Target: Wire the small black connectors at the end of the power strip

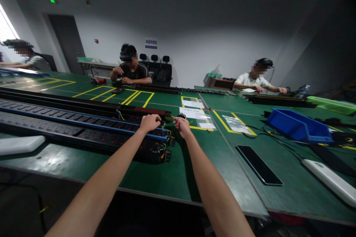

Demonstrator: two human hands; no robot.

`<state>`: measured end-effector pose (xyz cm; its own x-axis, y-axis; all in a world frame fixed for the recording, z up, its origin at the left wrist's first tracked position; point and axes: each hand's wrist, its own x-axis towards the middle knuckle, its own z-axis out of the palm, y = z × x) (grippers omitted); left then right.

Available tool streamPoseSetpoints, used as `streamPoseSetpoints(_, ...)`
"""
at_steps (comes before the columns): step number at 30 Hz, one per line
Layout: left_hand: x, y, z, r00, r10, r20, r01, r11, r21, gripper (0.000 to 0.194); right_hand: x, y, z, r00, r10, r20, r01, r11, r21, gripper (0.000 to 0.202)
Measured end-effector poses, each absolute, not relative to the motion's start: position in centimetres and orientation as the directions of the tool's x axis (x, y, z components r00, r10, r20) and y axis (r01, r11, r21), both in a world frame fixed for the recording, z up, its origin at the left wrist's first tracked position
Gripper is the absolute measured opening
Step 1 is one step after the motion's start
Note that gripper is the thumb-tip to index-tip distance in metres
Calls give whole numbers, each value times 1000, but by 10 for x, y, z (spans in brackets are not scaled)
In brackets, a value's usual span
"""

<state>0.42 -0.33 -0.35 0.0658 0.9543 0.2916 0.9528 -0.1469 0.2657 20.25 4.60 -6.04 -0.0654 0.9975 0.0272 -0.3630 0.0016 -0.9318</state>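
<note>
Long black power strips (105,139) with rows of sockets, red dots and blue edging lie side by side on the green table (172,177). Loose coloured wires (164,133) and black end pieces (167,156) show at their right ends. My left hand (150,123) is over the end of a far strip, fingers curled together; what they grip is hidden. Just right of the strip ends, my right hand (182,126) pinches a small black plastic part (182,116) with a notched edge. A small gap separates the two hands.
Right of my arms lie a black phone (259,164), a white power bank (330,179), a blue bin (300,125) and dark cables. Paper sheets (191,113) and a plastic bag (236,124) sit by yellow tape. Several people work across the table.
</note>
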Motion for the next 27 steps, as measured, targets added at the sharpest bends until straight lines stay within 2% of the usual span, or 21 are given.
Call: streamPoseSetpoints(27, 4, -3, -4, 74, 952, 298, 953, -155, 260, 28, 203, 42, -56, -62, 998, 11, -358, -12, -933, 15)
